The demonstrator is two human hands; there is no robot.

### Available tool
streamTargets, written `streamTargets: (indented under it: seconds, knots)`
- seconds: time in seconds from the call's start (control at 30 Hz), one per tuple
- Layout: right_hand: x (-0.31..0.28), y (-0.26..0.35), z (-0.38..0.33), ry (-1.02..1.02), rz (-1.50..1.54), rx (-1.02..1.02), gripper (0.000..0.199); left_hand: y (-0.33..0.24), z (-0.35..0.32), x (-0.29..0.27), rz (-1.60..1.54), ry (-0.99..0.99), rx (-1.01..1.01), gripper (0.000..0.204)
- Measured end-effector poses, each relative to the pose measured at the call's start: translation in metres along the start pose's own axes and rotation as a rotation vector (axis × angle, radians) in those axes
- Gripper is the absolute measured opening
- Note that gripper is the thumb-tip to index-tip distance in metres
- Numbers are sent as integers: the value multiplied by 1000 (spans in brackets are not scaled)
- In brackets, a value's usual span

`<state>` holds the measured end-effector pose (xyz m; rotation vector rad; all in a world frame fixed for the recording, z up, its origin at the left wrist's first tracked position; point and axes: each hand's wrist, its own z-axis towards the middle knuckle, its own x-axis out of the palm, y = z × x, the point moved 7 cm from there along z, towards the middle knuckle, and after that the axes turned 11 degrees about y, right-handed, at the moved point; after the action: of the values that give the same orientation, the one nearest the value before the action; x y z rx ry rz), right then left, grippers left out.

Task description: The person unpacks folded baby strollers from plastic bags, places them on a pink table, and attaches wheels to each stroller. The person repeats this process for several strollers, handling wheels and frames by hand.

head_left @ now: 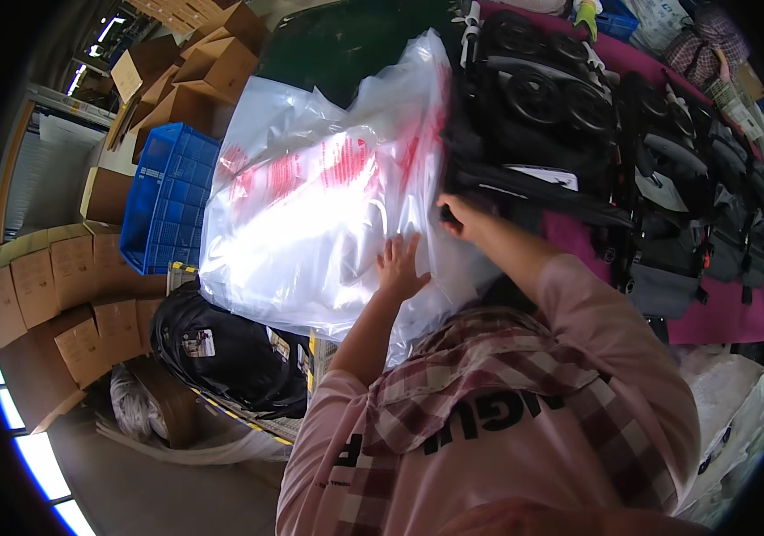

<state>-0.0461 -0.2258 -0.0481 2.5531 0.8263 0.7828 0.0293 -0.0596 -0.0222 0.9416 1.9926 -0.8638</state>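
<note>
Clear plastic bags (297, 241), frame centre: left grip (402, 271) spread, best pressed flat; right grip (464, 219) curled round small dark object (446, 213)

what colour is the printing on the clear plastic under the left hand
Red; the printing shows in the head view.

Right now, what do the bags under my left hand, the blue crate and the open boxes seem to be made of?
Bags: thin, glossy, translucent plastic, judging by the wrinkles and bright glare. Blue crate: probably hard, lightly shiny moulded plastic, given its ribbed walls. Open boxes: apparently matte brown cardboard, with stiff folding flaps.
</note>
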Motion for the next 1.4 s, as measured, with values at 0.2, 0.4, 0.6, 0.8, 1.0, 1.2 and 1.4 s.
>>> streamTargets:
  seconds: [0.2, 0.4, 0.6, 0.8, 1.0, 1.2, 1.4]
  knots:
    - [-46, -18, -108, 80, -96, 52, 29, -1, -1, 8, -76, -22, 19, 89]
    - [-42, -15, -128, 63, -263, 85, 30, -41, 18, -14, -218, -130, 196, 74]
    - [-39, -41, -66, -12, -150, 37, 29, -82, 27, 16, 73, 118, 286, 62]
    - [-51, -57, -60, -26, -8, -70, 32, -26, 9, -26, -254, -223, 228, 60]
    - [-69, -70, -96, -56, -35, -196, 33, 42, -7, 7, -92, -449, 134, 40]
    - [-66, -111, -111, 5, -76, -179, 28, 36, 16, -23, -783, -285, 110, 16]
    - [-66, -107, -114, -2, -79, -310, 25, 48, -30, -149, -1283, -642, 345, 39]
